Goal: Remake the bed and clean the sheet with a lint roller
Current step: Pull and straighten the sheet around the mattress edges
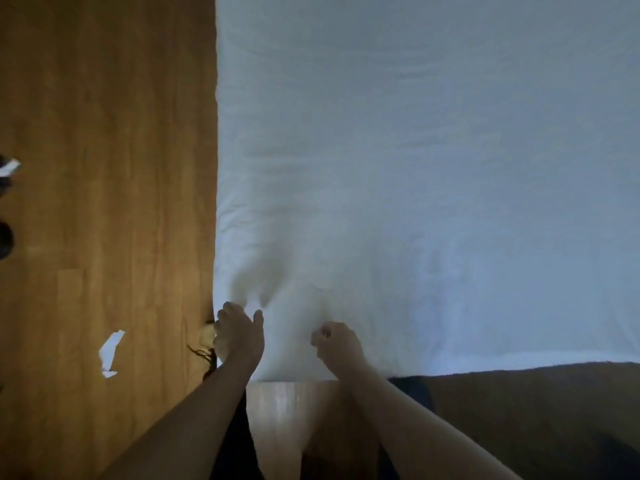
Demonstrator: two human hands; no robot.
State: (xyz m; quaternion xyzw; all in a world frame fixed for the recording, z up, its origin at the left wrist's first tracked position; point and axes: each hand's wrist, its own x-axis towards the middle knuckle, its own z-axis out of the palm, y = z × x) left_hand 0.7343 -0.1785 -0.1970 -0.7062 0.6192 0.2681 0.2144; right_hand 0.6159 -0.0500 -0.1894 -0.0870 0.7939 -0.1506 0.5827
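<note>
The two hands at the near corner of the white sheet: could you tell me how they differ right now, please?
The left hand sits at the sheet's corner beside the wooden floor, while the right hand is further in along the near edge. The left hand's thumb sticks out from its fingers; the right hand is curled into a tight fist. Gathered folds rise above the left hand and fainter ones above the right. Both are bare and meet the same sheet.
</note>
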